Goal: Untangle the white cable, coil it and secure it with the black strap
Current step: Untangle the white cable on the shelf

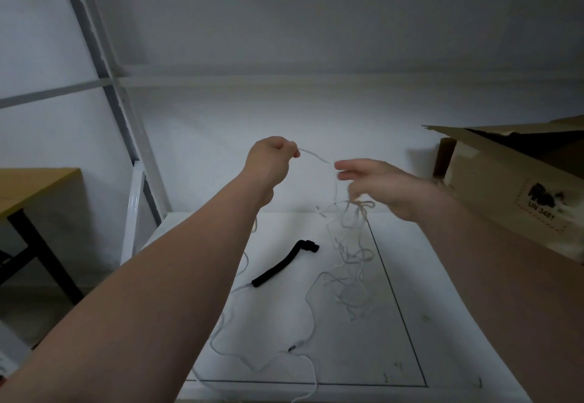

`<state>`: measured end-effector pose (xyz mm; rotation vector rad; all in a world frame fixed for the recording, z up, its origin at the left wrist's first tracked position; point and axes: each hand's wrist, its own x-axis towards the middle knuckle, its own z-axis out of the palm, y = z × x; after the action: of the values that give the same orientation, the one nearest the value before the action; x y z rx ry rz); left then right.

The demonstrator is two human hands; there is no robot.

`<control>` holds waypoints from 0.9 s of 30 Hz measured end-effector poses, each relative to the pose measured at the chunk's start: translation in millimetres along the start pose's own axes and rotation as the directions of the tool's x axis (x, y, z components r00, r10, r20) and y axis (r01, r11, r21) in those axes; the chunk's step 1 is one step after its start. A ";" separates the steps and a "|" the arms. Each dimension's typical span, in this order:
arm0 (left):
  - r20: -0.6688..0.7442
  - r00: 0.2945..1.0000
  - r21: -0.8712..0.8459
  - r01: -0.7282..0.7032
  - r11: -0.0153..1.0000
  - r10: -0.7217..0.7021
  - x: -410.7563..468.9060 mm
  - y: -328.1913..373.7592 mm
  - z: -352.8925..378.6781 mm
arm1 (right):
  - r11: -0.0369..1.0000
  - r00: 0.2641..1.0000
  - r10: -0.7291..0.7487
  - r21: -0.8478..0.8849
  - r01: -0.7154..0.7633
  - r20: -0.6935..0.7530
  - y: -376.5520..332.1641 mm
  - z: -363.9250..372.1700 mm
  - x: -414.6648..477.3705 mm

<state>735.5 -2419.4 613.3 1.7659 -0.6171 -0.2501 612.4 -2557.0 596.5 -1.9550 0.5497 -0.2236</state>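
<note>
1. Left hand (268, 162): fingers (292, 149) curled into a pinch on a strand of the white cable (358, 206); hand raised above the far edge of the table (442, 276).
2. Right hand (382, 186): motion-blurred; upper fingers (347, 167) seen loosely extended toward the left hand, lower fingers smeared beside a knot of cable. Whether the knot is gripped cannot be told.
3. White cable: one strand arched between the two hands; a tangle hung below the right hand down to the table; loose loops spread toward the near edge, with a dark connector (292, 347) among them.
4. Black strap (281, 266): laid flat on the table left of the tangle, far end curled over.
5. Table: white, marked with a thin dark rectangular outline.
6. Cardboard box (493, 181): at the far right corner, flap raised; printed label (542, 203) read as "UN 3481" under a dark pictogram.
</note>
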 end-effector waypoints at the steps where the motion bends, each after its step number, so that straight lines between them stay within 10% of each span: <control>1: 0.005 1.000 -0.015 -0.007 1.000 0.007 0.3 2.8 1.5 | 0.999 0.999 -0.032 0.011 0.032 -0.014 -3.1 7.3 3.6; 9: -0.195 0.981 -0.151 -0.037 0.988 0.007 11.0 11.8 -19.5 | 0.852 0.958 -0.111 -0.521 -0.045 -0.263 22.1 27.4 17.2; 17: -0.419 0.906 0.184 0.146 0.972 -0.057 35.1 -35.7 -63.4 | 0.566 0.899 -0.136 -0.778 -0.274 -0.415 54.4 -16.1 16.8; 22: -0.269 0.951 0.718 0.302 0.627 -0.150 35.7 -54.8 -55.1 | 0.715 0.918 -0.173 -0.687 -0.132 -0.356 45.5 -13.2 15.7; 27: 0.224 0.975 0.436 -0.092 0.895 -0.009 1.6 -29.8 3.7 | 0.786 0.908 -0.288 -0.617 0.041 -0.305 24.0 8.4 15.9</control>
<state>743.3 -2418.2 584.2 2.1803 -0.9288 -0.2952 623.0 -2566.1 569.9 -2.6140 0.7692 -0.6243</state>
